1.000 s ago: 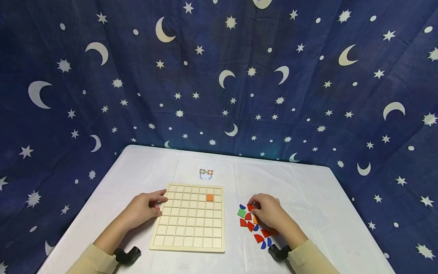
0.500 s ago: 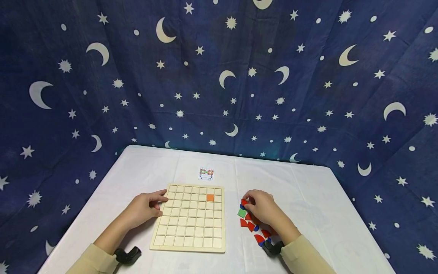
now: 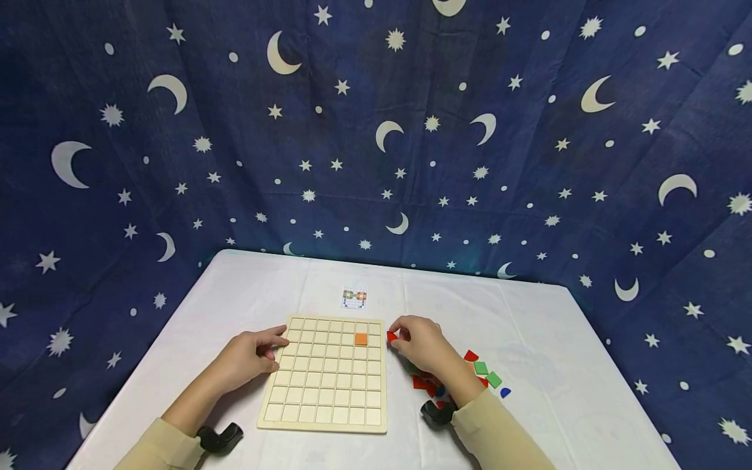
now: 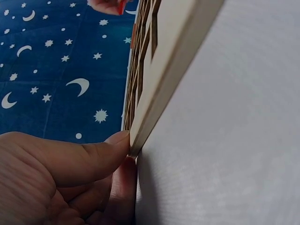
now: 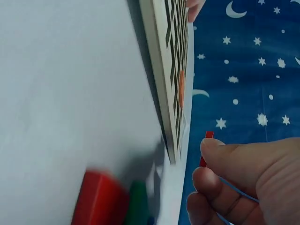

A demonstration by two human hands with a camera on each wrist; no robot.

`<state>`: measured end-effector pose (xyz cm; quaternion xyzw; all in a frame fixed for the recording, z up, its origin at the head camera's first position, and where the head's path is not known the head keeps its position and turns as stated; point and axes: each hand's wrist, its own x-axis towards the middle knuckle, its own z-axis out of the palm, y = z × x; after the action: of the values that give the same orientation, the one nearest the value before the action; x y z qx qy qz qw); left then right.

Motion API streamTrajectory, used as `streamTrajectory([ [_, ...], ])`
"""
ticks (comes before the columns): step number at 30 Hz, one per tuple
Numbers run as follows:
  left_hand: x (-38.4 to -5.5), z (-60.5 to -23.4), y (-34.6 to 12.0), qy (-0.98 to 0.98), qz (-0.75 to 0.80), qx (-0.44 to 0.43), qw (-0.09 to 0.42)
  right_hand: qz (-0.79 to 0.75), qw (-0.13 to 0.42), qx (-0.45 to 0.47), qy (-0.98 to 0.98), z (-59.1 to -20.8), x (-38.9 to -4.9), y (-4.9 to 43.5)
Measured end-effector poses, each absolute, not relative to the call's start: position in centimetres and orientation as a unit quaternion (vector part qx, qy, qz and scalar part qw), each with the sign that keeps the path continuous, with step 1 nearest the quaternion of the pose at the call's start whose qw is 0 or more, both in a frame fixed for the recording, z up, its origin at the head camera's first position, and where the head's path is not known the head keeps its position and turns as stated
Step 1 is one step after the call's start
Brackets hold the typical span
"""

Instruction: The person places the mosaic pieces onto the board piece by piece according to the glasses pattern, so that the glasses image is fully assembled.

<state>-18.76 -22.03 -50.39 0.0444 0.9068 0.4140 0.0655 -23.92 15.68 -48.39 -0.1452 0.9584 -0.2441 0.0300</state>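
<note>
Right hand [image 3: 423,343] shifted left, pinching red piece [image 3: 391,337], not yet on board [image 3: 327,379] just past its fingertips; loose-fingered left hand [image 3: 242,357] touches board's edge.

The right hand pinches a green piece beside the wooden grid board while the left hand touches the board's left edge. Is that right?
Not quite: the right hand pinches a red piece, not green, as the right wrist view shows. The left hand does touch the left edge of the wooden grid board.

Beige sleeves [image 3: 161,449]; black, curved wrist cameras [image 3: 220,438].
</note>
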Motion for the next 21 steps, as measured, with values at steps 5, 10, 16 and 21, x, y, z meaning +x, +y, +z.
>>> streamTrajectory([
  [5, -18.8, -50.4, -22.0, 0.907, 0.413, 0.045, 0.063, -0.247, 0.034, -0.159, 0.955, -48.8, -24.1, 14.1],
  [10, -18.8, -50.5, -22.0, 0.907, 0.415, 0.043, 0.062, -0.245, 0.033, -0.168, 0.954, -49.5, -24.4, 12.9],
  [16, -18.8, -50.6, -22.0, 0.905, 0.419, 0.043, 0.061, -0.241, 0.012, -0.171, 0.955, -50.0, -24.4, 12.2],
  [21, -18.8, -50.6, -22.1, 0.907, 0.416, 0.043, 0.058, -0.248, 0.011, -0.159, 0.956, -50.0, -24.4, 11.8],
])
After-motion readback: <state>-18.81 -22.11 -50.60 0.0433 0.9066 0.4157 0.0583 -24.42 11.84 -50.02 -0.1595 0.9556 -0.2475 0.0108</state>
